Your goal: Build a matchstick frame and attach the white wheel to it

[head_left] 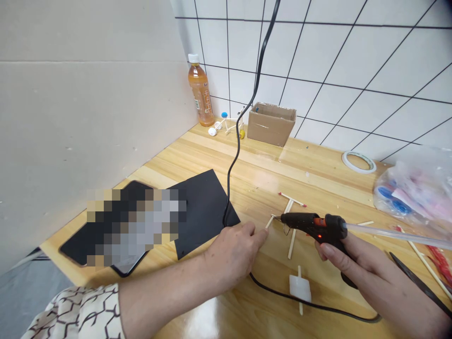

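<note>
My left hand (240,247) pinches a short pale stick (270,221) at its lower end. My right hand (356,268) is wrapped round a black hot glue gun (314,223) with a small orange light. The gun's nozzle touches or nearly touches the upper tip of that stick. A clear glue stick (381,231) runs out of the gun's back. Just behind the nozzle, a T-shaped frame of matchsticks (288,205) lies on the table, partly hidden by the gun. Nearer me sits a white round piece (300,288) with a stick through it.
A black cable (231,174) hangs across the middle and loops over the table (197,148). Black paper (201,216) and phones (134,193) lie left. At the back are a bottle (201,96), a small stick model (226,123), a cardboard box (270,127), tape (358,162) and a plastic bag (413,183).
</note>
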`<state>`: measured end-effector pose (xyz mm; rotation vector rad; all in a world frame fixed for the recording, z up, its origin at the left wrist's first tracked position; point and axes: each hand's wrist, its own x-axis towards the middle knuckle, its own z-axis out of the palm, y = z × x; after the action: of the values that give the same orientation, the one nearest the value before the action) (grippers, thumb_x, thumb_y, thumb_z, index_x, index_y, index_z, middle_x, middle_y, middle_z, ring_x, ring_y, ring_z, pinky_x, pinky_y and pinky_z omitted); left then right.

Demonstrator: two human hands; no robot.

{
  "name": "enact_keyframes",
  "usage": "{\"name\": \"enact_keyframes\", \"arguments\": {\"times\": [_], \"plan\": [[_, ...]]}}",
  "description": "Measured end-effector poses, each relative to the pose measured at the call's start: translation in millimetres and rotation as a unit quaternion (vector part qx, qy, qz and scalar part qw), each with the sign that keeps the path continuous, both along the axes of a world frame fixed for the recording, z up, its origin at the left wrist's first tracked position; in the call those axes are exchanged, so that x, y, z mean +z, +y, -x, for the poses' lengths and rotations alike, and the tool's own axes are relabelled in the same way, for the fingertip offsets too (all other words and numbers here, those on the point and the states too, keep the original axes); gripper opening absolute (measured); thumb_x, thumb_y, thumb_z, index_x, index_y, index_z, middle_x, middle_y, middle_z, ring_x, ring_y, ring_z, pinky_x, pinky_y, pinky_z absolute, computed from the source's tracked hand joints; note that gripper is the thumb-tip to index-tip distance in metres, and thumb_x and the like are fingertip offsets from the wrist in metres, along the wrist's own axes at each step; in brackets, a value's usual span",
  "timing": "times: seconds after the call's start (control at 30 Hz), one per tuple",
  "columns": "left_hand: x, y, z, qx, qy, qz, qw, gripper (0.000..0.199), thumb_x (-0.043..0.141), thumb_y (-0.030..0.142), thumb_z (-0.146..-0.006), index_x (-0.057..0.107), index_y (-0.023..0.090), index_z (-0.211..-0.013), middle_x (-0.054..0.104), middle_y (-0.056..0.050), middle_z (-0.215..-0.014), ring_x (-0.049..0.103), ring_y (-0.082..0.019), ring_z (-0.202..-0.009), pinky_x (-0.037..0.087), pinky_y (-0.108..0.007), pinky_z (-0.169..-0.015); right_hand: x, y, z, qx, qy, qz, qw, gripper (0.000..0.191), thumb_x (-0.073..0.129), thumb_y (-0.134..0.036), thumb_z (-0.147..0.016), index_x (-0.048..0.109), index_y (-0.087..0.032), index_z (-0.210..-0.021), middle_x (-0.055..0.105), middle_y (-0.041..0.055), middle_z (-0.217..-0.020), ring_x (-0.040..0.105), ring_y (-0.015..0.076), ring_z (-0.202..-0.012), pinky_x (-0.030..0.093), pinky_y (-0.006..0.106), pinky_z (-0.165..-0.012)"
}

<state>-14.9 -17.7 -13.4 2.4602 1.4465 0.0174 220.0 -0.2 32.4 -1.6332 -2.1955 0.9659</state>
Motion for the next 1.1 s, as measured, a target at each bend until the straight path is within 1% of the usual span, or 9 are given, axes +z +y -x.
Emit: {"name": "enact_keyframes", "arguments": {"times": [0.07,0.23,0.4,0.5,0.6,0.67,0.83,0.97,1.1], "plan": [[-0.6,-0.3,0.2,0.002,0.000,-0.006,1.000,0.026,0.039,0.014,-0.084,0.050,0.021,-0.107,0.055,-0.003,-0.078,0.055,-0.016,-0.065,0.045,-0.024,-0.052,-0.4,0.1,-0.5,-0.003,-0.001,-0.005,1.000,0.047,0.042,-0.050,-0.085,0.053,-0.027,-0.125,0.068,0.0026,-0.094,0.061,0.0233,-0.083,0.052,0.031,-0.074],[-0.1,-0.5,0.3,0.001,0.000,-0.012,1.000,0.026,0.039,0.014,-0.084,0.050,0.022,-0.106,0.055,-0.002,-0.078,0.055,-0.016,-0.065,0.044,-0.024,-0.050,-0.3,0.3,0.4,-0.002,-0.012,0.002,1.000,0.048,0.041,-0.051,-0.086,0.052,-0.027,-0.125,0.065,0.0015,-0.076,0.058,0.0201,-0.067,0.051,0.027,-0.059],[1.8,0.1,-0.2,-0.001,0.004,-0.006,1.000,0.028,0.039,0.014,-0.083,0.051,0.021,-0.107,0.055,-0.003,-0.077,0.055,-0.016,-0.065,0.044,-0.024,-0.051,-0.2,-0.1,2.4,-0.010,0.006,0.007,1.000,0.047,0.041,-0.051,-0.086,0.052,-0.026,-0.125,0.066,0.0016,-0.084,0.060,0.0212,-0.077,0.051,0.029,-0.071],[1.4,0.1,-0.3,0.001,0.002,-0.008,1.000,0.027,0.039,0.013,-0.083,0.051,0.021,-0.107,0.055,-0.002,-0.076,0.055,-0.016,-0.066,0.044,-0.024,-0.051,0.7,-1.5,2.2,-0.012,0.006,0.009,1.000,0.048,0.041,-0.051,-0.086,0.052,-0.026,-0.125,0.067,0.0018,-0.087,0.061,0.0219,-0.077,0.051,0.030,-0.070],[0.4,-0.1,-0.1,-0.002,0.003,-0.015,1.000,0.027,0.038,0.014,-0.084,0.051,0.021,-0.106,0.055,-0.002,-0.076,0.055,-0.017,-0.065,0.044,-0.025,-0.050,2.2,-2.6,2.5,-0.008,0.016,0.006,1.000,0.048,0.042,-0.051,-0.085,0.052,-0.026,-0.126,0.067,0.0027,-0.098,0.061,0.0237,-0.089,0.051,0.031,-0.077],[0.0,-0.2,0.0,-0.003,0.002,-0.015,1.000,0.028,0.037,0.014,-0.084,0.050,0.021,-0.108,0.055,-0.002,-0.076,0.055,-0.017,-0.064,0.044,-0.025,-0.049,2.5,-2.5,3.1,-0.011,0.018,0.006,1.000,0.048,0.042,-0.050,-0.086,0.052,-0.026,-0.126,0.067,0.0027,-0.100,0.060,0.0238,-0.094,0.050,0.030,-0.081],[1.0,-0.2,0.1,0.001,0.001,-0.008,1.000,0.029,0.038,0.014,-0.084,0.050,0.022,-0.109,0.056,-0.002,-0.077,0.056,-0.016,-0.065,0.044,-0.025,-0.050,-0.1,-0.5,1.4,-0.014,0.004,0.007,1.000,0.048,0.043,-0.051,-0.085,0.053,-0.026,-0.124,0.067,0.0011,-0.086,0.061,0.0207,-0.077,0.051,0.027,-0.068],[2.5,-0.1,-0.1,0.001,0.004,-0.004,1.000,0.026,0.038,0.014,-0.084,0.051,0.021,-0.105,0.056,-0.002,-0.077,0.055,-0.016,-0.065,0.043,-0.024,-0.050,-0.1,-0.6,-2.3,-0.024,0.014,-0.012,1.000,0.041,0.047,-0.051,-0.083,0.060,-0.026,-0.112,0.067,0.0011,-0.081,0.060,0.0202,-0.075,0.051,0.026,-0.065],[3.7,-0.1,-0.8,0.001,0.007,-0.004,1.000,0.024,0.039,0.013,-0.082,0.051,0.021,-0.102,0.056,-0.002,-0.077,0.055,-0.016,-0.065,0.043,-0.024,-0.050,2.0,-2.0,-6.0,-0.033,0.024,-0.006,0.999,0.034,0.047,-0.053,-0.081,0.064,-0.024,-0.088,0.062,0.0005,-0.067,0.057,0.0180,-0.062,0.048,0.023,-0.051]]}}
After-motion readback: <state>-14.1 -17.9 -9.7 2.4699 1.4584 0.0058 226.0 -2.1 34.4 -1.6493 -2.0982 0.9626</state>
